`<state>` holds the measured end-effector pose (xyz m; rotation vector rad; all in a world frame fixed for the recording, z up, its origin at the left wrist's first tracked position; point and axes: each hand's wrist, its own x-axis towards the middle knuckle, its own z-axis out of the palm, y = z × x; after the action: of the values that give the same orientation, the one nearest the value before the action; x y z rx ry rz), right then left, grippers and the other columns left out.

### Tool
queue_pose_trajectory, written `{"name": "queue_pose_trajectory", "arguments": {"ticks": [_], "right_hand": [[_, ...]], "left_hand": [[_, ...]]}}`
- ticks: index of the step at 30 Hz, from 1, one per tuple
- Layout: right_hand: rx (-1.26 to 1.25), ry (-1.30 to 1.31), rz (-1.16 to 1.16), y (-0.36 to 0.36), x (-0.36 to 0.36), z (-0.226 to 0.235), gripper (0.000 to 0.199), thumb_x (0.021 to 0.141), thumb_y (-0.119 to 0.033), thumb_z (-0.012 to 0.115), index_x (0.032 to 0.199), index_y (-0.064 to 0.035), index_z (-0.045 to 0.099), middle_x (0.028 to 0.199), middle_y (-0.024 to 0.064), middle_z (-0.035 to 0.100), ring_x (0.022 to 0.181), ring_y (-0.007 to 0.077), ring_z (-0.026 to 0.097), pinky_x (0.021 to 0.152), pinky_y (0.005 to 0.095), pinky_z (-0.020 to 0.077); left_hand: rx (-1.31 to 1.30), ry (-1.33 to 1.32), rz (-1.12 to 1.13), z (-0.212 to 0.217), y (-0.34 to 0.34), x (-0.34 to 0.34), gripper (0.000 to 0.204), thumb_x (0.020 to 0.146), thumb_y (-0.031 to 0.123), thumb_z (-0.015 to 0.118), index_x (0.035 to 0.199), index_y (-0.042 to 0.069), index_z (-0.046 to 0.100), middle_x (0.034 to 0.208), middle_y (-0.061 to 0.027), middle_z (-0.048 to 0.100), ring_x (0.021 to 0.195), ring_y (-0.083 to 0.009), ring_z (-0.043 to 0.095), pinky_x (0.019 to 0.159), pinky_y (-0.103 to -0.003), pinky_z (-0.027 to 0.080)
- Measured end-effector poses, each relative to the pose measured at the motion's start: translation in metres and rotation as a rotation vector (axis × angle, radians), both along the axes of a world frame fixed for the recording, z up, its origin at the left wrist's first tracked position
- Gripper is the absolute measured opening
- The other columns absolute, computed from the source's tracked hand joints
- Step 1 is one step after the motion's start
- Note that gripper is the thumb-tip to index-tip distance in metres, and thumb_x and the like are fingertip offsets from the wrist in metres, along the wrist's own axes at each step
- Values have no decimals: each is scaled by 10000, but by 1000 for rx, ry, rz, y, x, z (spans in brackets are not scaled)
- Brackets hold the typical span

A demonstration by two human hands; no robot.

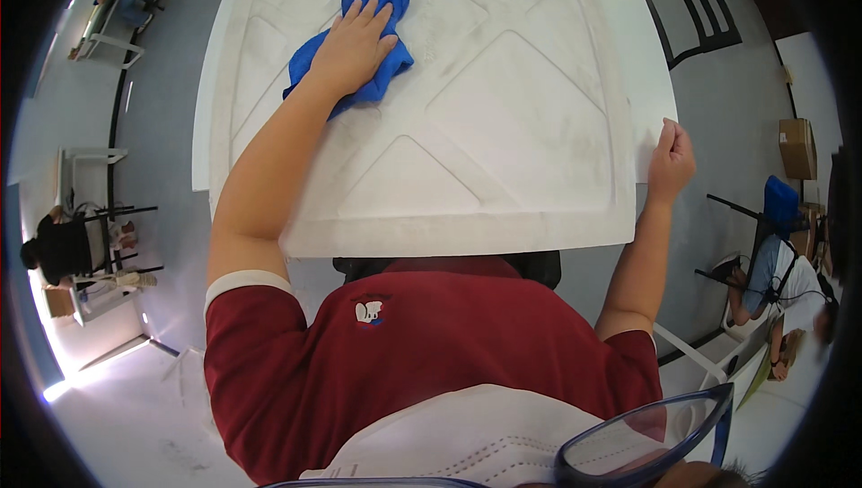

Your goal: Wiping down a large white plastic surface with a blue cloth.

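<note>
My left hand (355, 50) lies on a crumpled blue cloth (377, 84), its fingers stretched out and a little spread, pressing it down. Under the cloth is a large white panel (494, 156) with raised triangular ridges and greyish smudges. The cloth is at the panel's far left part, and my palm hides its middle. Over at the right edge of the white table (651, 84), my right hand (673, 163) is closed with curled fingers. I see nothing in it, and it stays apart from the cloth.
The panel's near edge reaches close to my body. A black chair (691, 8) stands beyond the table's right side, with a cardboard box (797, 149) farther off. Seated people are at the far left (67, 246) and right (786, 281).
</note>
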<state>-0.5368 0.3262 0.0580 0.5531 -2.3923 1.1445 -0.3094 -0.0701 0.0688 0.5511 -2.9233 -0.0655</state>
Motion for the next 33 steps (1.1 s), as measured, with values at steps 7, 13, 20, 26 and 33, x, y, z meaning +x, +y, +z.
{"name": "queue_pose_trajectory", "arguments": {"ticks": [7,13,20,26,33], "right_hand": [[-66,102,49,-1,-2,-5,180,852,-181,593,884,-16,659,724,82,647,638,110,591,608,251,465],[-100,81,60,-1,-1,-3,171,848,-174,589,877,-22,661,691,75,635,612,100,573,594,249,459],[-143,45,55,-4,4,1,175,843,-180,593,875,-21,661,670,58,622,580,91,548,577,245,449],[-123,34,46,-6,8,5,158,841,-158,591,875,-21,663,652,50,614,553,70,508,544,228,424],[-160,43,69,-5,8,6,149,836,-144,598,867,-13,662,640,51,611,543,69,511,528,220,419]], "left_hand": [[273,113,-8,6,6,1,422,933,250,413,1295,34,425,1404,-145,343,1318,-301,277,1069,-357,254],[510,156,-268,16,59,-17,455,934,254,408,1320,16,379,1412,-191,303,1327,-331,245,1077,-383,223],[160,-25,-306,19,82,-39,548,888,223,488,1361,12,308,1442,-189,237,1345,-348,187,1089,-393,206],[149,2,-365,14,79,-67,508,890,185,493,1342,11,342,1434,-183,260,1334,-348,218,1079,-392,236],[121,77,-346,7,79,-73,474,887,173,500,1324,34,381,1427,-156,289,1322,-328,254,1066,-383,271]]}}
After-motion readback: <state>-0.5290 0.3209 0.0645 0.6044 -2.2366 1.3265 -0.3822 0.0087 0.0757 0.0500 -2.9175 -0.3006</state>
